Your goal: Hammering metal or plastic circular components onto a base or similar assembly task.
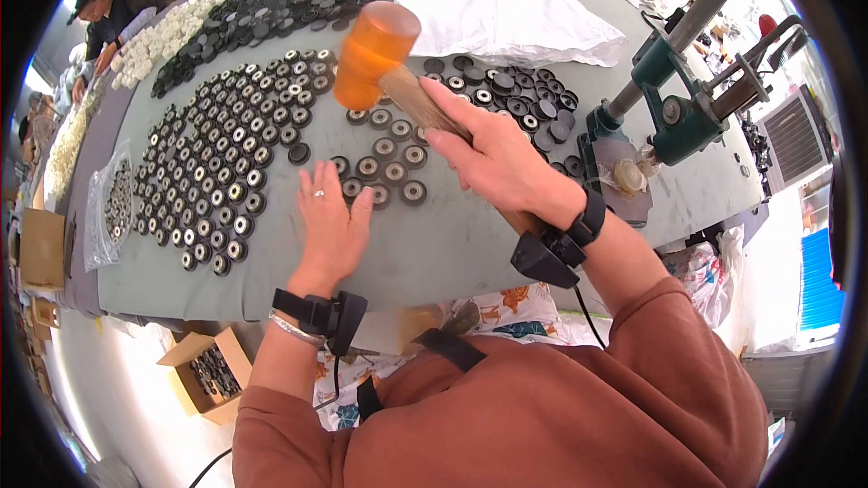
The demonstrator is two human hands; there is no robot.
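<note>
My right hand (502,154) is closed around the wooden handle of a mallet (378,50), its orange head raised over the table. Under and beside the mallet head lies a loose group of black wheels with metal centres (395,172). My left hand (333,226) is palm down at the left edge of that group, fingers spread and nothing gripped. Just beyond its fingertips sits a single black wheel (299,154). A large field of similar wheels (212,163) covers the table to the left.
At the right stands a green hand press (674,108). Loose black discs (533,104) lie beyond my right hand, near a white sack (497,4). A plastic bag of small parts (116,203) rests at the left edge. A co-worker (117,14) is at the far left.
</note>
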